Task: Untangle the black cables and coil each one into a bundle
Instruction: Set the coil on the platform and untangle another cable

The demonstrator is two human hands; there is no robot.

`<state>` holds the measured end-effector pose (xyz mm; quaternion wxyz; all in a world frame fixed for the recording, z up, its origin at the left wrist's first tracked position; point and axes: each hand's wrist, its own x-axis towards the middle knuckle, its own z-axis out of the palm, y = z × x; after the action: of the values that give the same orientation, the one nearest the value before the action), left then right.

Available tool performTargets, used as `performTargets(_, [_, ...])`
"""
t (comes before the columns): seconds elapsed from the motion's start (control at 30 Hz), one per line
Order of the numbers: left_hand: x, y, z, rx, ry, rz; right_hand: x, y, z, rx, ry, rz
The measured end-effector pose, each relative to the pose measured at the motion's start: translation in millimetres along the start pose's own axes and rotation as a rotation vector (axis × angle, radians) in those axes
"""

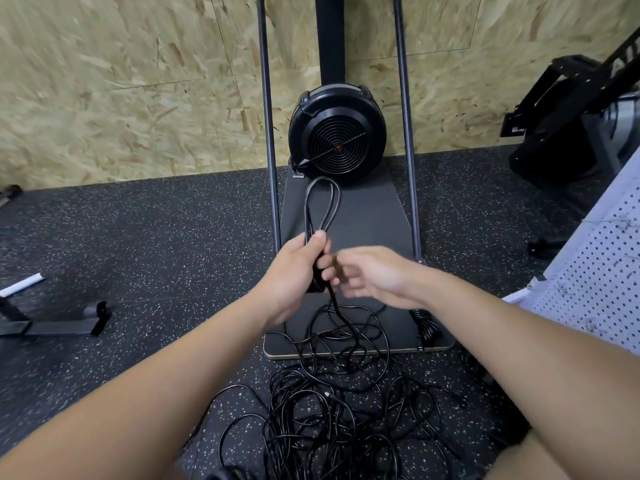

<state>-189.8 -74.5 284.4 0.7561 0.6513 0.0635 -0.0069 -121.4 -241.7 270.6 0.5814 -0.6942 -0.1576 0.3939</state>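
Currently the left hand point(298, 268) grips a started coil point(320, 206) of thin, smooth black cable, its narrow loops standing up in front of the black fan housing point(337, 133), presumably so each new turn stacks on the last. The right hand point(374, 275), blurred, fingers loosely spread beside the coil's trailing strand; whether it holds that strand cannot be told. Below the fan housing, the tangled cables point(332, 403) sprawl across the speckled rubber floor point(156, 237).

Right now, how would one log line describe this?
left hand grips cable loops | right hand blurred at strand | tangled cables on floor
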Motion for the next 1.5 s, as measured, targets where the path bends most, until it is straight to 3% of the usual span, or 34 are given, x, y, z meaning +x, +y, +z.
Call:
performTargets(0.13, [5.4,3.1,-10.9,-0.038,0.052,0.014,2.8,16.6,6.4,-0.384,-0.172,0.086])
performTargets(0.33, [13.7,12.5,-33.9,-0.077,0.129,0.058,-2.0,8.7,-0.2,-0.927,0.006,0.047])
performTargets(0.4, [18.0,12.9,-41.8,-0.017,0.214,0.058,-9.9,-2.7,-2.9,-0.895,0.051,0.015])
performTargets(0.5, [23.1,8.8,-53.3,0.207,0.318,0.026,-21.4,-21.2,-0.3,-0.641,0.073,-0.118])
performTargets(0.67, [10.1,-0.4,-37.0,0.361,0.130,-0.105,-23.1,-33.6,21.9,-0.234,0.037,-0.304])
performTargets(0.8, [0.3,-5.3,-17.0,0.189,-0.031,-0.229,-16.0,-31.5,17.0,-0.285,0.220,-0.265])
performTargets(0.93, [-7.3,-6.1,-6.5,0.150,-0.098,-0.240,-7.4,-20.4,5.5,-0.230,0.359,-0.197])
performTargets(1.1, [-3.7,-0.3,-12.9,0.028,-0.088,-0.251,-8.6,-16.4,-2.4,0.056,0.173,-0.203])
performTargets(1.17, [-1.5,2.4,-18.4,0.008,-0.071,-0.247,-11.5,-15.6,-11.7,-0.014,0.208,-0.180])
performTargets(1.3, [2.0,10.5,-23.9,-0.023,-0.059,-0.207,-10.1,4.7,-24.5,-0.541,0.149,-0.068])
performTargets(1.4, [3.6,13.4,-27.5,-0.059,-0.048,-0.172,-7.3,12.3,-18.7,-0.618,0.080,-0.040])
performTargets(1.5, [6.5,11.1,-33.1,-0.003,-0.002,-0.103,-12.4,-2.6,-11.5,-0.597,0.127,-0.071])
